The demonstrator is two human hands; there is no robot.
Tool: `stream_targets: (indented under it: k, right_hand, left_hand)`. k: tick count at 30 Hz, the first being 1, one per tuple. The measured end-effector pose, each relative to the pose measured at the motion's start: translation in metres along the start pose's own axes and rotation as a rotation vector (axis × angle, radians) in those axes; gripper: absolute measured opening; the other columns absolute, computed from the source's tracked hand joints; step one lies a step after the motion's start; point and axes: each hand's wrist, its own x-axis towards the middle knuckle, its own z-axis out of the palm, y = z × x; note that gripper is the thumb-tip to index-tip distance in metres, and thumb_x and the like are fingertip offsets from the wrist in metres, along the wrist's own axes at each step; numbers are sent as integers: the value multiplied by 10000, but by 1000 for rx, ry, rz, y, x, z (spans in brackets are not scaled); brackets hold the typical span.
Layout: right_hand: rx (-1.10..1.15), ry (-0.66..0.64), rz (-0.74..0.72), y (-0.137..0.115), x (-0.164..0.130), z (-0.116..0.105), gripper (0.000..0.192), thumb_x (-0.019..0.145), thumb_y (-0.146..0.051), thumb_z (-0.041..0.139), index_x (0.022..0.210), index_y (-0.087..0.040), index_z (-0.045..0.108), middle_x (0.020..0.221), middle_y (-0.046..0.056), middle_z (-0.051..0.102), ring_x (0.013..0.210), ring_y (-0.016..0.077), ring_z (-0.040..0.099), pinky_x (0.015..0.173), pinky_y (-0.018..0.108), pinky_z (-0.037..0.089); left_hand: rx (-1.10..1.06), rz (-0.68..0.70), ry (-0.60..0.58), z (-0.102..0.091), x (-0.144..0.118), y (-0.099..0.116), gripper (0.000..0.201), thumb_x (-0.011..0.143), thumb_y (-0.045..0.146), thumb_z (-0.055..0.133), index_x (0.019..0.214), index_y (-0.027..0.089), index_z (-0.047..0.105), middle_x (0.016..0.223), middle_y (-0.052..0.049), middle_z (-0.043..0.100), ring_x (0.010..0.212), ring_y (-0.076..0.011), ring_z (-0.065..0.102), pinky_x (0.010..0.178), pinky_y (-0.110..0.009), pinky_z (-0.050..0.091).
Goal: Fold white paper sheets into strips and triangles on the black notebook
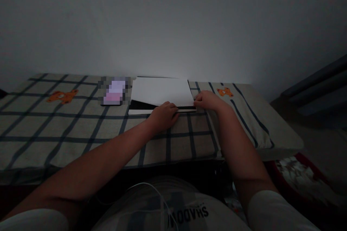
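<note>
A white sheet of paper (162, 91) lies on top of a flat dark item with a white edge (141, 106), near the wall on the checked cloth (81, 130). My left hand (163, 114) rests on the near edge of the sheet, fingers curled onto it. My right hand (208, 100) touches the sheet's near right corner with its fingertips. Whether either hand pinches the paper is too dim to tell.
A blurred-out phone-sized object (114, 92) lies left of the sheet. The cloth carries orange bear prints (62, 96) and covers a low table against a plain wall. A white cable (151, 191) crosses my lap. Patterned fabric (300, 177) lies at the lower right.
</note>
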Motion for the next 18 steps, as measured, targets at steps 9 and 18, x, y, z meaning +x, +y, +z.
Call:
stream_targets:
  k: [9,18]
  right_hand:
    - [157,176,-349,-7,19,24,179,839,-263,582,885,-170,728,860,70,688,807,166,573,739,284,403]
    - [204,89,-393,-6,24,35,104,814,-229,633,839,-177,720,800,53,655,766,156,555,717,283,419]
  left_hand:
    - [33,36,-2,-1,-2,1,331,952,315,406,1053,146,673,1091,-94,662,1054,-225,561,843,-332,487]
    - [76,-38,18,-12,3,-15,322,937,305,433,1119,180,668,1097,-60,679,1034,-207,570,862,-327,449]
